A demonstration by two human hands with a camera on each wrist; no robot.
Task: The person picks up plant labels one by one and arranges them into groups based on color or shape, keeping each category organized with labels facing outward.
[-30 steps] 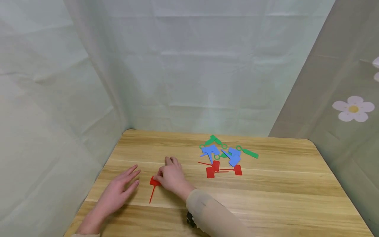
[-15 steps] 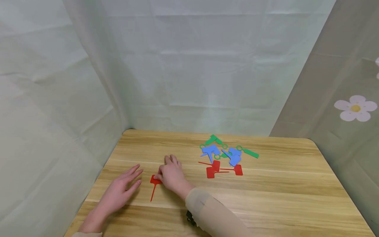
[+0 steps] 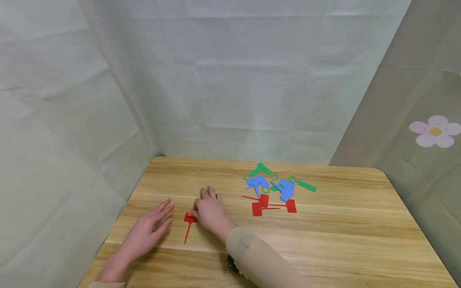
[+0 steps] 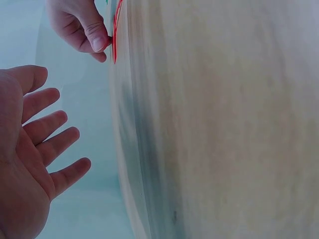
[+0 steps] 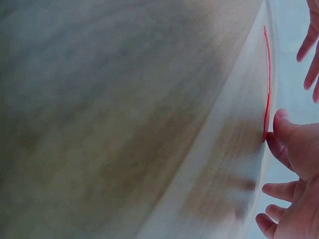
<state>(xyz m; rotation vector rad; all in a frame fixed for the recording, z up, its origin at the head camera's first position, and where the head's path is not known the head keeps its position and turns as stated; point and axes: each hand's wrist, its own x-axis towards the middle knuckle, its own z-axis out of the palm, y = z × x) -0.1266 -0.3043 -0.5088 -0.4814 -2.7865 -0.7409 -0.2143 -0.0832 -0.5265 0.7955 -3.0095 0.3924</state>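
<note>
A red T-shaped plant label (image 3: 188,218) lies on the wooden table, its thin stem toward the person. At the right edge of its head, the right hand (image 3: 210,210) pinches it between thumb and forefinger, the other fingers resting loosely beyond. In the right wrist view, the label (image 5: 269,74) appears edge-on as a thin red line at the tabletop, with the fingertips at its near end. The left hand (image 3: 145,231) hovers just left of the label, fingers spread and relaxed, holding nothing; its bare palm (image 4: 25,169) shows in the left wrist view.
Right of the right hand lie three more red labels (image 3: 257,209), several overlapping blue T-shaped labels (image 3: 287,194) behind them, and green ring-ended tags (image 3: 307,186) farthest back. A black object (image 3: 232,264) shows beside the right sleeve. Pale cloth (image 3: 245,100) hangs behind the table.
The red label and the right hand have shifted slightly away from the person. The left hand has moved a little toward the label. Over the last half second both hands stay nearly still.
</note>
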